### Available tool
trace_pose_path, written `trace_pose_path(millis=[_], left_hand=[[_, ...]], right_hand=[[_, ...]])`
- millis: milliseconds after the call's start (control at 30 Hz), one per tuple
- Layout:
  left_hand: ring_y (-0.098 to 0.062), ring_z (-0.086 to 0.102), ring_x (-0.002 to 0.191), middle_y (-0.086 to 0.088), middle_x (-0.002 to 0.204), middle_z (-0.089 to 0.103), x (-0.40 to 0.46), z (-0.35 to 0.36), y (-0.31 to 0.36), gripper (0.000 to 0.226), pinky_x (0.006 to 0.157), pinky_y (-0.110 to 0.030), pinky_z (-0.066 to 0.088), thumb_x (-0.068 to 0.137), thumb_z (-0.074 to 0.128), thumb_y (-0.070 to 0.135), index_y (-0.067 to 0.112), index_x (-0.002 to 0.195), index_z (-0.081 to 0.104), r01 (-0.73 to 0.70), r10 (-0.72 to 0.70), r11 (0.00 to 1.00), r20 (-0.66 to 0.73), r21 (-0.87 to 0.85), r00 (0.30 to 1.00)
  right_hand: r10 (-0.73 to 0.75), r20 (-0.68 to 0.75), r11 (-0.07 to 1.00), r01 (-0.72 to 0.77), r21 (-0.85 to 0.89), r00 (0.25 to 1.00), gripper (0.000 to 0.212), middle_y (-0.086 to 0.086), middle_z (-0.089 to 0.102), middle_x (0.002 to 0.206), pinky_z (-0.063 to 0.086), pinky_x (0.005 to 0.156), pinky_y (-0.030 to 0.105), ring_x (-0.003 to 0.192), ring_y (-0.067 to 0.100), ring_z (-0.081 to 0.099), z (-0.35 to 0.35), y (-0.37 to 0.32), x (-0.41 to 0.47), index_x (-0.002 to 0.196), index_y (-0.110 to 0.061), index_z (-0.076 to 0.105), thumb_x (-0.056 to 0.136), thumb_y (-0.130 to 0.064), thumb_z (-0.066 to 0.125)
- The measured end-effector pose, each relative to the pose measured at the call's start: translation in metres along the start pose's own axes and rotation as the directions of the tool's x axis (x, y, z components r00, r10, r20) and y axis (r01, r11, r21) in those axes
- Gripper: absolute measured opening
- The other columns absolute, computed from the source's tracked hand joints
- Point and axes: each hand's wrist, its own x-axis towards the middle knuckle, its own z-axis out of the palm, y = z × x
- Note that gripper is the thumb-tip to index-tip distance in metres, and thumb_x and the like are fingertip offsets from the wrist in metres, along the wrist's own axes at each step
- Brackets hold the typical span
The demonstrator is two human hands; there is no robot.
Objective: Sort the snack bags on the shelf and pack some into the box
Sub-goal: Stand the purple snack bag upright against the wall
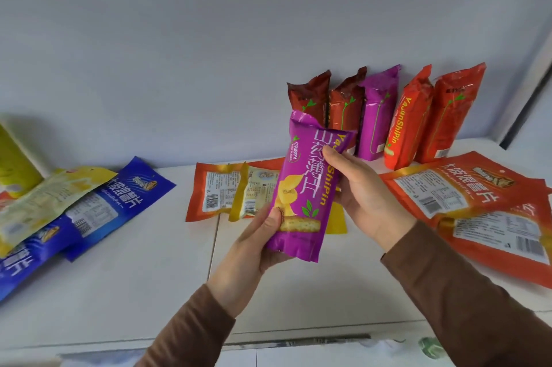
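At frame centre I hold the purple foil snack bag [304, 190] above the white shelf [149, 292], left hand [257, 242] pinching its lower end, right hand [361, 193] curled round its side, probably to stand it beside the upright purple bag [378, 115].

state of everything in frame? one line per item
Left hand: grips held purple pack's lower end.
Right hand: grips its upper side.
Held purple pack: sealed, lifted off shelf.
Five standing packs: upright, leaning on wall.
Blue bags: lying flat, overlapping.
Orange bags: lying flat, back side up.
Shelf: white, holds the bags.
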Motion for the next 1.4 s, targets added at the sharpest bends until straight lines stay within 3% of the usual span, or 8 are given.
trace_pose_path(millis=[167,433,633,700,833,1067,1200,1400], left_hand=[[-0.004,0.068,0.105,0.013,0.110,0.072,-0.009,-0.013,0.006,0.042,0.079,-0.024,0.057,0.081,0.059,0.044,0.036,0.122,0.054,-0.025,0.037,0.973,-0.049,0.228,0.998],[-0.005,0.069,0.094,0.005,0.110,0.069,0.004,-0.109,0.046,0.047,0.067,-0.013,0.054,0.081,0.075,0.030,0.020,0.124,0.057,-0.094,0.239,0.801,-0.172,0.591,0.956],[-0.004,0.067,0.094,0.008,0.107,0.071,0.046,-0.222,0.099,0.045,0.076,-0.015,0.050,0.080,0.080,0.031,0.023,0.120,0.060,-0.146,0.383,0.620,-0.136,0.771,0.914],[-0.013,0.068,0.098,0.006,0.108,0.071,0.066,-0.257,0.115,0.047,0.084,-0.027,0.054,0.080,0.081,0.032,0.024,0.121,0.059,-0.142,0.394,0.579,-0.123,0.803,0.911],[-0.022,0.066,0.099,0.001,0.112,0.069,0.103,-0.310,0.134,0.051,0.092,-0.041,0.053,0.081,0.080,0.033,0.020,0.125,0.057,-0.092,0.411,0.484,-0.133,0.870,0.902],[-0.024,0.065,0.104,-0.004,0.125,0.067,0.139,-0.364,0.126,0.059,0.091,-0.038,0.052,0.082,0.077,0.039,0.018,0.133,0.054,0.034,0.303,0.375,-0.157,0.926,0.940],[-0.021,0.065,0.099,-0.002,0.121,0.067,0.151,-0.384,0.125,0.060,0.090,-0.043,0.056,0.077,0.073,0.057,0.028,0.127,0.057,0.073,0.298,0.335,-0.179,0.939,0.937],[-0.023,0.055,0.115,-0.003,0.127,0.062,0.146,-0.382,0.126,0.072,0.092,-0.045,0.052,0.074,0.077,0.059,0.021,0.130,0.052,0.101,0.382,0.250,-0.194,0.963,0.904]], right_hand=[[0.022,0.101,0.999,-0.025,0.026,0.995,0.047,0.005,0.073,0.116,0.047,0.096,0.046,0.108,0.025,0.065,0.011,0.007,0.005,0.126,-0.015,0.065,0.084,-0.036,0.068],[-0.084,0.319,0.942,0.179,-0.283,0.944,0.042,-0.009,0.072,0.106,0.046,0.076,0.029,0.094,0.007,0.067,0.105,-0.006,0.033,0.125,-0.022,0.058,0.091,-0.046,0.067],[-0.270,0.307,0.819,0.385,-0.426,0.913,0.032,-0.006,0.068,0.103,0.045,0.059,0.013,0.084,0.004,0.061,0.216,-0.006,0.084,0.117,-0.015,0.063,0.093,-0.035,0.070],[-0.308,0.307,0.775,0.425,-0.468,0.900,0.030,-0.007,0.066,0.101,0.043,0.059,0.007,0.085,0.003,0.060,0.248,-0.002,0.106,0.114,-0.013,0.063,0.092,-0.031,0.072],[-0.340,0.279,0.674,0.439,-0.594,0.898,0.042,-0.001,0.064,0.111,0.045,0.074,0.021,0.097,0.013,0.059,0.293,0.017,0.150,0.120,-0.009,0.057,0.089,-0.030,0.075],[-0.303,0.212,0.520,0.348,-0.780,0.929,0.036,0.005,0.070,0.116,0.046,0.079,0.028,0.101,0.021,0.064,0.326,0.057,0.197,0.122,-0.012,0.062,0.093,-0.031,0.070],[-0.296,0.227,0.449,0.345,-0.824,0.928,0.030,0.004,0.069,0.112,0.045,0.074,0.030,0.099,0.022,0.064,0.342,0.060,0.206,0.118,-0.012,0.061,0.096,-0.033,0.064],[-0.299,0.148,0.480,0.283,-0.831,0.943,0.040,0.002,0.067,0.110,0.054,0.081,0.037,0.097,0.021,0.065,0.342,0.064,0.207,0.115,-0.014,0.055,0.091,-0.043,0.069]])
